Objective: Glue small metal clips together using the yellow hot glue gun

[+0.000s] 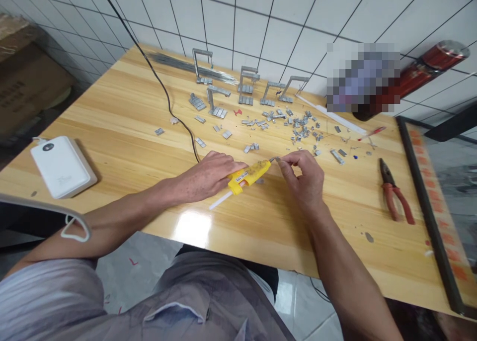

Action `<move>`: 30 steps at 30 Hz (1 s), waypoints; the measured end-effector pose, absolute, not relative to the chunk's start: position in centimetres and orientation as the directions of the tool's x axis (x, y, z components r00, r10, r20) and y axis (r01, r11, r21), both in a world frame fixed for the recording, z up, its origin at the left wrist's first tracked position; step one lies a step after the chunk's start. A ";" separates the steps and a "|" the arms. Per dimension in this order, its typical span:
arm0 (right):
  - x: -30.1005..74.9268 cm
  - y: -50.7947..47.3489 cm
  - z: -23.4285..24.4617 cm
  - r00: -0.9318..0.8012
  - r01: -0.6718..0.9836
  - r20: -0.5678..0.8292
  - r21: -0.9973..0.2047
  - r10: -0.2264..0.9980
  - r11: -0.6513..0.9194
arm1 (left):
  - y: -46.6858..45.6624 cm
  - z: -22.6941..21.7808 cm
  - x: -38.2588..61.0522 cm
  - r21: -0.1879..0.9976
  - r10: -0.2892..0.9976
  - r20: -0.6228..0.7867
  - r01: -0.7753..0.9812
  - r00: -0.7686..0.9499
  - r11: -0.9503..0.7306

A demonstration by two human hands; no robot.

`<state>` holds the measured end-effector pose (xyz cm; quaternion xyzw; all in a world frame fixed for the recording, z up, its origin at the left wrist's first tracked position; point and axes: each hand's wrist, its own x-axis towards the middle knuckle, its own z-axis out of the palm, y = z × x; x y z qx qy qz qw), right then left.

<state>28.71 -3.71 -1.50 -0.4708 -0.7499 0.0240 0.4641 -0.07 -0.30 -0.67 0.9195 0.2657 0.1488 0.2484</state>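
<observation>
While the left hand curls its fingers around a glue gun, the right hand pinches a grey piece near the nozzle.

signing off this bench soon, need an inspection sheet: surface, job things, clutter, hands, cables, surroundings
Surface: wooden table, glossy, dark marks near its front right.
Job's things: yellow glue gun, white glue stick protruding from its back; small grey piece at the nozzle; loose grey pieces and standing grey frames beyond.
Clutter: red-handled pliers, thin metal rods, white device.
Hands: left hand grips the yellow glue gun; right hand pinches the small grey piece.
Cables: black cord crosses the table toward the left hand; pale cable at the white device.
Surroundings: tiled wall, cardboard box, dark-framed panel.
</observation>
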 end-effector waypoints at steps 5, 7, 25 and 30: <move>28.8 -3.7 -1.5 -0.126 0.712 0.637 -0.476 0.761 0.516 | -0.3 -0.6 -0.1 0.535 0.556 0.157 0.402 0.816 -0.743; 28.8 -3.7 -1.5 -0.128 0.716 0.631 -0.475 0.765 0.512 | -0.3 -0.7 -0.1 0.536 0.556 0.149 0.406 0.817 -0.740; 28.7 -3.8 -1.6 -0.076 0.695 0.683 -0.486 0.727 0.530 | 0.6 -0.7 0.0 0.526 0.629 0.183 0.465 0.756 -0.712; 28.9 -3.6 -1.7 -0.060 0.716 0.691 -0.473 0.720 0.513 | 1.9 2.2 -1.7 0.613 0.795 0.332 0.524 0.508 -0.591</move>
